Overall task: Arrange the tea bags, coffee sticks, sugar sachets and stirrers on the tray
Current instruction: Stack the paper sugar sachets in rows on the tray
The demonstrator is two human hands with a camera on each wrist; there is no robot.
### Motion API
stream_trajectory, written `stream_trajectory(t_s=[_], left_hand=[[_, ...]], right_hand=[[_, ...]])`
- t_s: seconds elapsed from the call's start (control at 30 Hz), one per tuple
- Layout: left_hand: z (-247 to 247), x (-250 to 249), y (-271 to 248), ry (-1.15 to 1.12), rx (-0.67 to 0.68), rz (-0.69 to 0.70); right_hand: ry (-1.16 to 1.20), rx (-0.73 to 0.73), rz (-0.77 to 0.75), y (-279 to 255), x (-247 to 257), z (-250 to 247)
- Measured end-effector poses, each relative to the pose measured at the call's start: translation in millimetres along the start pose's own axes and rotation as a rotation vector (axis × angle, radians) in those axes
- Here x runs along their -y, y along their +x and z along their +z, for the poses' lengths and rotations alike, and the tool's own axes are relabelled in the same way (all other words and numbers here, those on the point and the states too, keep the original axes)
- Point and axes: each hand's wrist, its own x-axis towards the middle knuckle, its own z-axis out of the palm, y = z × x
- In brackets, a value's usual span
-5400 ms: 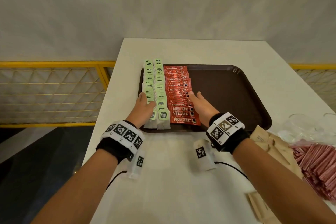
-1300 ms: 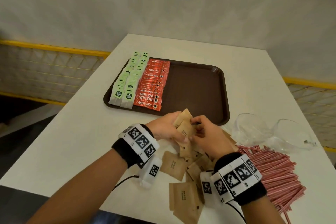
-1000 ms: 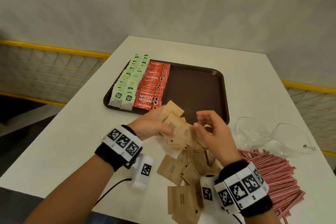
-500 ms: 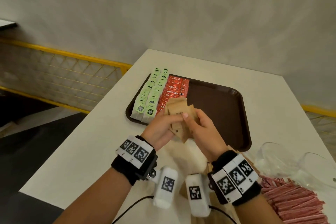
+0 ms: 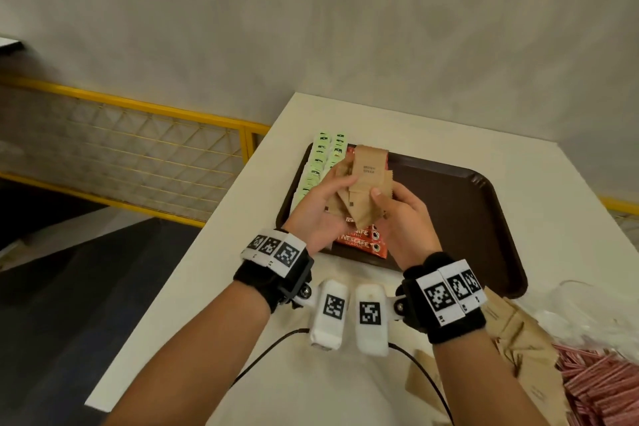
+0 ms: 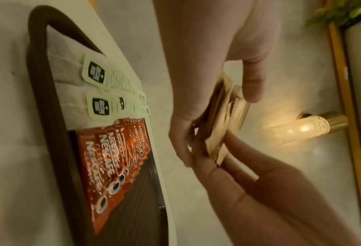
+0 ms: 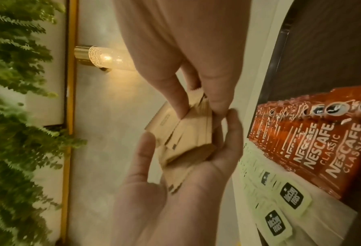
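Observation:
Both hands hold a fanned bundle of brown sugar sachets [image 5: 367, 180] above the near left part of the dark brown tray [image 5: 460, 214]. My left hand [image 5: 328, 194] cups the bundle from the left, thumb on its face. My right hand [image 5: 383, 206] pinches its lower right edge. The left wrist view shows the bundle [image 6: 223, 119] edge-on, and the right wrist view shows the same bundle [image 7: 185, 139] between both hands. On the tray lie two rows of green-tagged tea bags [image 5: 320, 162] and a row of red coffee sticks [image 5: 363, 242], partly hidden by my hands.
Loose brown sachets [image 5: 515, 332] lie on the white table [image 5: 242, 270] at the right, beside a heap of red stirrers [image 5: 608, 387] and clear glass bowls [image 5: 581, 297]. The tray's right half is bare. A yellow railing [image 5: 138, 149] runs left of the table edge.
My hands gathered sachets from the loose pile on the table, squared them into a bundle and carried it forward and up over the tray's coffee row.

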Motion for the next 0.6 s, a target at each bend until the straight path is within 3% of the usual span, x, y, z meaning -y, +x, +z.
stream_trajectory(t_s=[0.27, 0.47, 0.6], left_hand=[[-21.2, -11.8, -1.0, 0.110, 0.014, -0.022], [-31.6, -22.0, -8.7, 0.344, 0.041, -0.018], [-34.6, -24.3, -14.6, 0.345, 0.073, 0.032]], right_hand=[[-0.306, -0.106, -0.121, 0.0, -13.2, 24.2], [-0.362, -0.061, -0.151, 5.3, 0.2, 23.9], [-0.418, -0.085, -0.209, 10.9, 6.5, 17.5]])
